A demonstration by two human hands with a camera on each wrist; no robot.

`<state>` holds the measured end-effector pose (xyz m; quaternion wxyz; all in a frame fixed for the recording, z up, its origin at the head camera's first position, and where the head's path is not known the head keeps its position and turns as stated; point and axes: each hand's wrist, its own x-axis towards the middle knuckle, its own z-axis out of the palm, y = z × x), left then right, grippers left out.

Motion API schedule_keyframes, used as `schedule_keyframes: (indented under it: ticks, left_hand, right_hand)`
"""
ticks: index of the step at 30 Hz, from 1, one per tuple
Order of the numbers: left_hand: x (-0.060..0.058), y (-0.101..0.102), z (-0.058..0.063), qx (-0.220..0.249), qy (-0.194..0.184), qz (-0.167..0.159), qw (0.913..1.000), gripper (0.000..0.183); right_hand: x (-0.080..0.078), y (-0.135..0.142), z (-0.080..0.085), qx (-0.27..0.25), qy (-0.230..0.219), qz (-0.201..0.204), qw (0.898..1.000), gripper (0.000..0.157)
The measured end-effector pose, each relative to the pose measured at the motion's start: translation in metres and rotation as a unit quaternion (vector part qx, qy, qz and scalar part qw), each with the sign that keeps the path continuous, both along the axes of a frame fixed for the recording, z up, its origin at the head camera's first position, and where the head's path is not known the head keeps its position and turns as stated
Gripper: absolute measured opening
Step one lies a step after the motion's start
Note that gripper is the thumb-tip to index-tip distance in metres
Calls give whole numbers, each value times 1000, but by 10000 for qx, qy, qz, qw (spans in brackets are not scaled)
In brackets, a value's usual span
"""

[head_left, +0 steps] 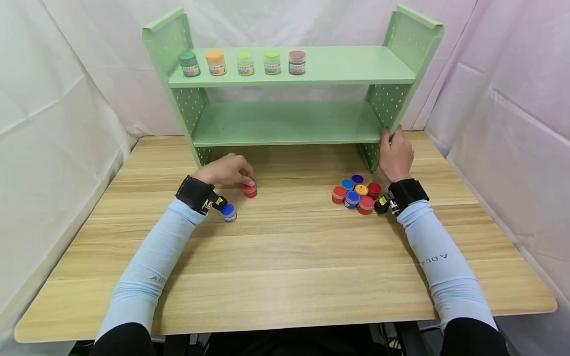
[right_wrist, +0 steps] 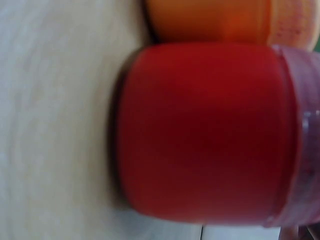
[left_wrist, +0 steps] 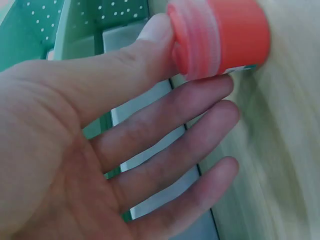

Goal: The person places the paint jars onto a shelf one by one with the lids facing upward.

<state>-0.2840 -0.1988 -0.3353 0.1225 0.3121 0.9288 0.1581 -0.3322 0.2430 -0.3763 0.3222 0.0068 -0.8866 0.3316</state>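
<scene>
My left hand (head_left: 229,169) pinches a small red jar (head_left: 250,191) by its lid, between thumb and index finger, low over the table at the shelf's front left. In the left wrist view the other fingers (left_wrist: 185,155) stretch out beside the red jar (left_wrist: 240,35). A blue-lidded jar (head_left: 229,212) stands just below that wrist. At the right, my right hand (head_left: 395,154) grips the lower side panel of the green shelf (head_left: 289,121), thumb and fingers on either side of its edge. Close to the right wrist camera is a dark red jar (right_wrist: 205,135).
Several red, blue and yellow-orange jars (head_left: 352,197) cluster left of the right wrist. On the upper board stand a dark green jar (head_left: 189,64), an orange one (head_left: 216,63), two light green ones (head_left: 245,63) and a mauve one (head_left: 297,63). White cloth (head_left: 512,99) surrounds the wooden table (head_left: 285,267).
</scene>
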Motion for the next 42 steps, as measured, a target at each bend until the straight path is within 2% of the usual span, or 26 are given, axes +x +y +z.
schedule_keyframes:
  ticks: [6, 13, 23, 34, 37, 42]
  left_hand:
    - [4, 9, 0, -24, 186, 59, 9998, 15]
    - [8, 9, 5, -155, 105, -61, 9998, 20]
    - [10, 16, 1, -41, 450, -145, 9989, 20]
    - [10, 19, -2, -266, 586, 239, 9976, 16]
    - [10, 21, -2, -452, 679, 418, 9958, 14]
    - [13, 22, 1, -621, 642, 611, 9941, 22]
  right_hand:
    - [2, -1, 1, 17, 34, -50, 10000, 50]
    - [3, -2, 3, 39, 89, 10, 10000, 49]
    - [3, -1, 3, 39, 83, 18, 10000, 50]
    - [4, -3, 4, 25, 50, 42, 10000, 51]
    - [4, -3, 4, 24, 10, 34, 10000, 51]
    - [4, -2, 2, 4, 9, 29, 10000, 50]
